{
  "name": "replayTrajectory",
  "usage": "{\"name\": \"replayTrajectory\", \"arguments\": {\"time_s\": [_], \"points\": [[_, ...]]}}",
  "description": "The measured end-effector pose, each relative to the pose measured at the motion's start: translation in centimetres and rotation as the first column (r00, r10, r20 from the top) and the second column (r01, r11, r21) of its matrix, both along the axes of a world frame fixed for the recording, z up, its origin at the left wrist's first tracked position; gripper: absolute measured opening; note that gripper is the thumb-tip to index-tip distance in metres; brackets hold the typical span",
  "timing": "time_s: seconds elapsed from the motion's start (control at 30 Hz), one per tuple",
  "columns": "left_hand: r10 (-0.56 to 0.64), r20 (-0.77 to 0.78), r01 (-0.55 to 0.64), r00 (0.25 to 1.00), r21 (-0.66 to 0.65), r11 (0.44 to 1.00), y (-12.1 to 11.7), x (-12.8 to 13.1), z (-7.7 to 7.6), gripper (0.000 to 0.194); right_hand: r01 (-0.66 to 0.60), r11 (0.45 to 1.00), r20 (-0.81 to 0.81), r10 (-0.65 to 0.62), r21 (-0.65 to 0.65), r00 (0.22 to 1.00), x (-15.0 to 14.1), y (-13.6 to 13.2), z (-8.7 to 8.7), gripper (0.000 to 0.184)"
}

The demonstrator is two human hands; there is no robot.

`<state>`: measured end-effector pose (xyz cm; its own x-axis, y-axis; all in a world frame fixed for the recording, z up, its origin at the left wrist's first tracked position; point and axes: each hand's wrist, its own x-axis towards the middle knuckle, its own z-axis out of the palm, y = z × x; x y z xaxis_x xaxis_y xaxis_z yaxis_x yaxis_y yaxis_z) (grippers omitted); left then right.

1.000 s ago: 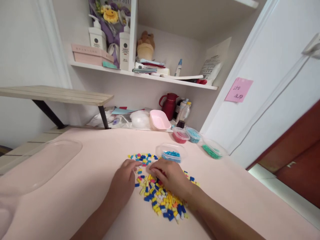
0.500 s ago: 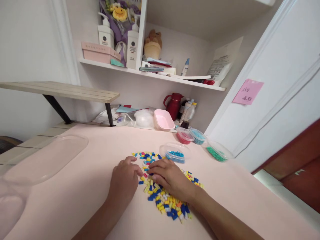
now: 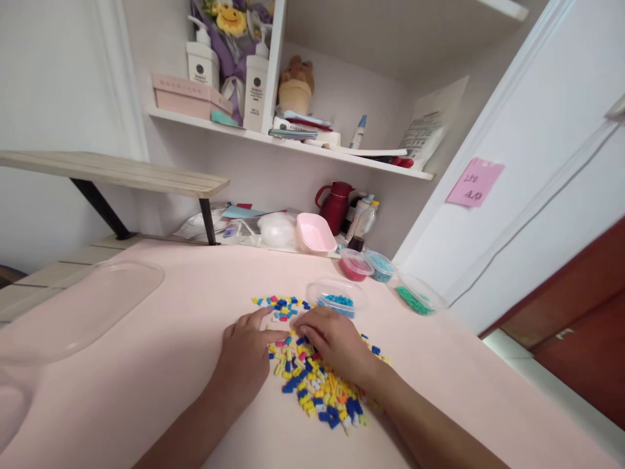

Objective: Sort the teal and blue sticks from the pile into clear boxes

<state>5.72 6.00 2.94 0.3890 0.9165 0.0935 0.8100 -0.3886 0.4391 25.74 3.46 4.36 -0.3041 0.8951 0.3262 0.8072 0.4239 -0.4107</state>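
Observation:
Small toy building bricks (image 3: pixel 312 384) in yellow, blue, white and a few red lie in a loose pile on the pink tabletop. A smaller scatter of mixed bricks (image 3: pixel 280 303) spreads at its far left end. At the pile's left edge is my left hand (image 3: pixel 244 352), fingers apart, its thumb reaching beside a red brick. My right hand (image 3: pixel 336 339) rests over the pile with fingers bent and pressed together; whatever lies between their tips is hidden. Just beyond it stands a clear tub (image 3: pixel 359 299) holding blue bricks.
Clear tubs of red bricks (image 3: pixel 355 266), light blue bricks (image 3: pixel 379 266) and green bricks (image 3: pixel 414 299) stand at the back right. A pink bowl (image 3: pixel 316 233) and a red jug (image 3: pixel 334 207) are behind. A clear plastic lid or tray (image 3: pixel 97 312) lies left, near a wooden riser (image 3: pixel 112 172).
My right fingers have drawn closer together over the pile. My left thumb now stretches further toward the right hand. The view has shifted slightly.

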Motion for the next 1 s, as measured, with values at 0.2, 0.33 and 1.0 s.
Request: {"name": "replayTrajectory", "arguments": {"time_s": [0.2,0.33,1.0], "points": [[0.019,0.084,-0.022,0.996,0.041,0.999,0.0,0.0,-0.6,0.055,-0.064,0.997,-0.028,0.065,0.031,0.998,-0.1,0.0,-0.3,0.023],[0.017,0.114,-0.023,0.993,0.052,0.998,-0.1,0.0,-0.3,0.049,-0.095,0.991,0.034,0.092,0.092,0.995,-0.3,0.0,-1.0,0.026],[0.243,0.628,-0.243,0.739,-0.088,0.966,1.2,-0.9,0.2,0.032,0.293,0.906,-0.309,-0.197,0.306,0.93,4.4,0.4,3.5,0.018]]}}
